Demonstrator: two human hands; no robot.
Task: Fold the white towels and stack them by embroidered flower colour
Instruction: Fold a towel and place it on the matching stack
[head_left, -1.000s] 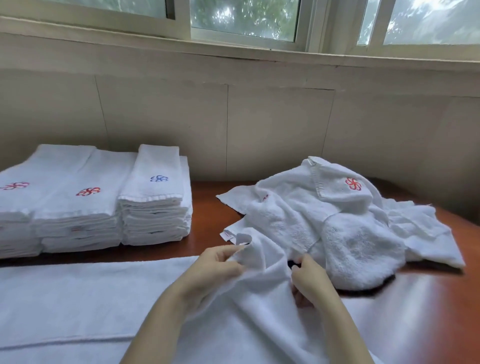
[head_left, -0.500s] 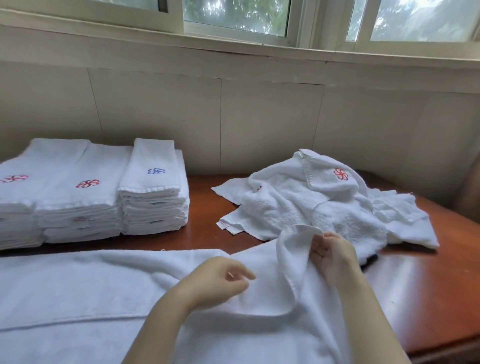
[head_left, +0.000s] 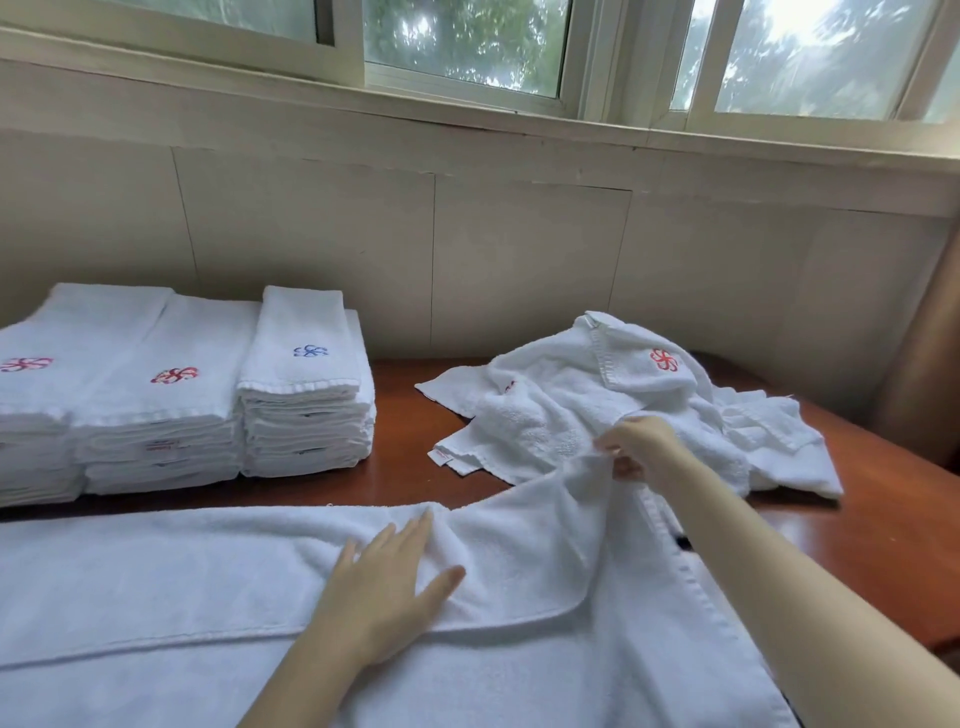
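A large white towel (head_left: 156, 582) lies spread across the near part of the wooden table (head_left: 405, 467). My left hand (head_left: 387, 577) rests flat on it with straight fingers. My right hand (head_left: 636, 449) pinches the towel's raised far corner, lifting it off the table. Behind that corner sits a heap of unfolded white towels (head_left: 613, 410), one showing a red flower. At the left stand folded stacks: two with red flowers (head_left: 156, 395), one with a blue flower (head_left: 306, 384).
A beige panelled wall (head_left: 519, 260) and window sill run along the table's far edge. Bare wood shows between the stacks and the heap. The table's right edge (head_left: 914, 483) is near my right arm.
My left hand let go of the towel and now lies flat on it. My right hand carried the pinched corner up and to the right, towards the heap.
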